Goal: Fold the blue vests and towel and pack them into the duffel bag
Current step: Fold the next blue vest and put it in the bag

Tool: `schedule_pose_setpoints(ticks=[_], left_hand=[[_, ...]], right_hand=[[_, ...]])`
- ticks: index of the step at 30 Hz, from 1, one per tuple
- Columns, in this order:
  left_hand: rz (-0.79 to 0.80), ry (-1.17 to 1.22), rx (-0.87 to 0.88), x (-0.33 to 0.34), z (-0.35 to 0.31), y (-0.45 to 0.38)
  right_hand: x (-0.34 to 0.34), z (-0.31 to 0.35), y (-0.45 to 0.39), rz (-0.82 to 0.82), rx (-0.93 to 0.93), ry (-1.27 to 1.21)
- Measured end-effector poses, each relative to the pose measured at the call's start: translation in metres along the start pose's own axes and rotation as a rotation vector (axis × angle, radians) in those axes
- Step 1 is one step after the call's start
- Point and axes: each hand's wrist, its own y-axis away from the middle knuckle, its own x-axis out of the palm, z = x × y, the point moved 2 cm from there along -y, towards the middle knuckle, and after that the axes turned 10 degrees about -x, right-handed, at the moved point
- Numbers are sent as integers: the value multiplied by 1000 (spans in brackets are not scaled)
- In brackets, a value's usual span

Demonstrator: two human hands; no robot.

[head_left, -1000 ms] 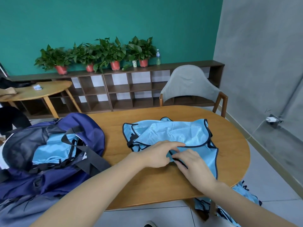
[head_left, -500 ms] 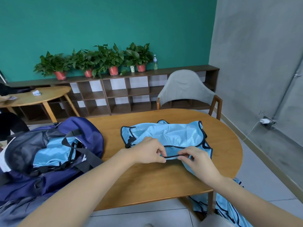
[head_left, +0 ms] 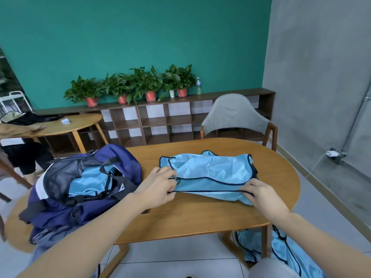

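A light blue vest (head_left: 212,175) with dark piping lies crumpled on the wooden table (head_left: 190,215), toward the table's far right portion. The left hand (head_left: 158,189) is positioned at the vest's left end, its fingers curled and pinching the dark-trimmed near hem between thumb and fingertips. The right hand (head_left: 261,195) is positioned at the vest's right end, fingers bent and pinching the same hem, so the trim runs in a taut, nearly straight line between the two hands. The duffel bag (head_left: 80,189), dark blue with black straps, sits on the table's left end, well apart from the vest on the table; its top is open and light blue fabric (head_left: 88,181) is visible inside. More light blue vests (head_left: 285,249) with dark trim hang or lie below the table's near right edge; whether they rest on a seat or the floor cannot be determined. A grey-backed chair (head_left: 234,115) stands at the table's far side. Potted plants (head_left: 130,85) line the top of a low shelf unit (head_left: 156,121) beyond the table, against the teal wall.
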Motion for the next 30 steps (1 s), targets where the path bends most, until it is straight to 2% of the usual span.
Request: schedule_pose_setpoints(ticks=[3,6,8,12,17,19,23,25,27,30], left_hand=[[-71,-17,136,-1,-7,11],[31,-48,217,11,-21,22],[137,-72,166,25,-25,31],[211,-27,47,44,-22,50],[270,116,-48,37,-25,60],[271,149,-99,32,-27,57],[184,258,-203,34,-30,36],[165,325,-223,42,-34,22],[221,342,-203,53,-42,8],[400,298,-227,78,-49,0]], right_hand=[[-3,-5,3,4,-55,84],[-11,-1,8,4,-83,163],[-10,1,16,36,-158,233],[-3,-8,41,221,-205,283],[-11,4,53,522,-102,225],[-15,11,52,531,-42,152],[-8,9,39,362,94,54],[6,2,29,345,174,26],[24,-7,23,438,255,86],[39,-21,21,577,331,145]])
